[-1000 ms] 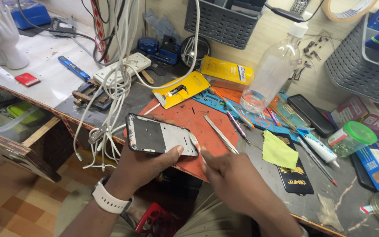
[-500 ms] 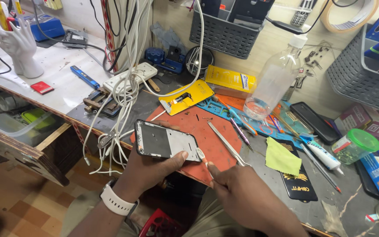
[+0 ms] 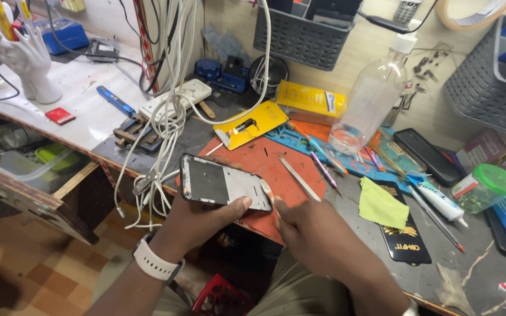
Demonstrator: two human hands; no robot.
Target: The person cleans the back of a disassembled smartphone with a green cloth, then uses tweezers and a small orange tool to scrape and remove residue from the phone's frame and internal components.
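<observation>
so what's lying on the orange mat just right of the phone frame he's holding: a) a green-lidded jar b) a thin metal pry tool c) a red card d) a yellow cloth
b: a thin metal pry tool lies slantwise on the orange mat, beside the phone frame held in the left hand.

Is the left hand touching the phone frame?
Touching. The head view shows the left hand gripping the phone frame, its thumb pressed flat on the frame's lower edge.
</observation>
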